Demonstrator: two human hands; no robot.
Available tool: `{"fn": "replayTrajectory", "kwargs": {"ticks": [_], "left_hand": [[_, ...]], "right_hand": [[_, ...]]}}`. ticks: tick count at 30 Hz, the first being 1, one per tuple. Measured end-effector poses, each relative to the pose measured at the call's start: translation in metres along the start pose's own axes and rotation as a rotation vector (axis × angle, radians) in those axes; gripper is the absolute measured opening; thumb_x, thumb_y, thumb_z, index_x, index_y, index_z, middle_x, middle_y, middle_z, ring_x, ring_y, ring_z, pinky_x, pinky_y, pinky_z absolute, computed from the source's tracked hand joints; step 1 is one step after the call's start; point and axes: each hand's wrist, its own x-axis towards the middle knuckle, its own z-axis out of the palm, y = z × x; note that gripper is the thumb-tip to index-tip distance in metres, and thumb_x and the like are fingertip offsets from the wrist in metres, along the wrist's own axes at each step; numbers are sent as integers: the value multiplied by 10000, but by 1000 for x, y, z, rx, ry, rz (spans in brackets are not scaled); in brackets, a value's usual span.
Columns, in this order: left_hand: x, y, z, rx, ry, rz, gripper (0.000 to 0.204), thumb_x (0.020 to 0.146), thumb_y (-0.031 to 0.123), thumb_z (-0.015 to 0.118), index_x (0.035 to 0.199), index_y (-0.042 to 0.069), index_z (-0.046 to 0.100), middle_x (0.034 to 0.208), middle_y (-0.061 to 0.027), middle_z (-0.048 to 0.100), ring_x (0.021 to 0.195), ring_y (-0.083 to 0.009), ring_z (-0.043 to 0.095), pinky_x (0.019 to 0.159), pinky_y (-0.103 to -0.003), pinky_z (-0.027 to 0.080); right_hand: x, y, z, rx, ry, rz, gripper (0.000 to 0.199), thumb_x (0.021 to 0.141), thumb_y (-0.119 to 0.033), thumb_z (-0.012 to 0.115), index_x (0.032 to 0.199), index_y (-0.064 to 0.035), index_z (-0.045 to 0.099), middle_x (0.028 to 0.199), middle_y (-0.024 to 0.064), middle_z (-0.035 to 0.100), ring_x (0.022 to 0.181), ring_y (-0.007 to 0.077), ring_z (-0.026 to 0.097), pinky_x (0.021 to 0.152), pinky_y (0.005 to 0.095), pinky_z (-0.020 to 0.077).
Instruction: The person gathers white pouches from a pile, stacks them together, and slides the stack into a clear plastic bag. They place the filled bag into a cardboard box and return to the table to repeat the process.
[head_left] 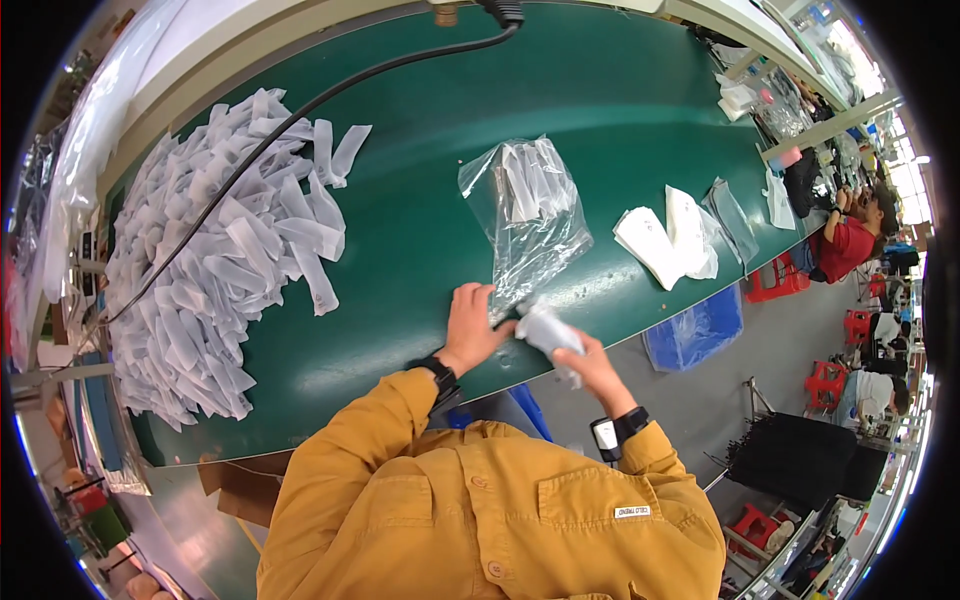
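Note:
A clear plastic bag (540, 250) lies on the green table, with a bundle of pale grey strips (530, 180) inside its far end. My left hand (472, 328) rests by the near end of this bag, thumb and fingers spread, touching its edge. In my right hand (598, 372) is a whitish-grey bundle of strips (548, 332), gripped at its near end and tilted over the table's front edge. Its far tip comes close to my left thumb. A large heap of loose pale grey strips (210, 260) covers the table's left side.
A black cable (380, 68) hangs across the heap. White packs (668, 240) and a clear bag (732, 220) lie to the right. Below the front edge stands a blue bin (695, 330). Red stools (775, 280) and a person in red (848, 245) are farther right.

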Motion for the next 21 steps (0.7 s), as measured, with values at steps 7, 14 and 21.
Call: {"fn": "replayTrajectory", "kwargs": {"ticks": [7,14,21], "left_hand": [[28,-11,14,-128,-165,10,71,857,60,609,906,28,568,797,-103,549,713,-256,576,659,-337,469],[39,3,-6,-293,-63,-49,46,899,49,579,880,18,550,730,-90,565,617,-160,577,580,-281,449],[34,9,-4,-355,-77,-116,51,892,39,572,867,13,536,720,-93,549,632,-176,580,598,-288,454]], "right_hand": [[41,-38,-17,12,31,-178,642,777,-216,744,1319,31,503,1144,97,625,1012,154,574,889,291,459],[107,-51,0,-209,166,-257,584,785,-216,733,1276,32,537,1096,106,642,968,168,596,846,296,479],[159,-59,33,178,-208,-128,588,784,-290,738,1255,10,554,1101,186,652,1017,267,626,861,352,486]]}}
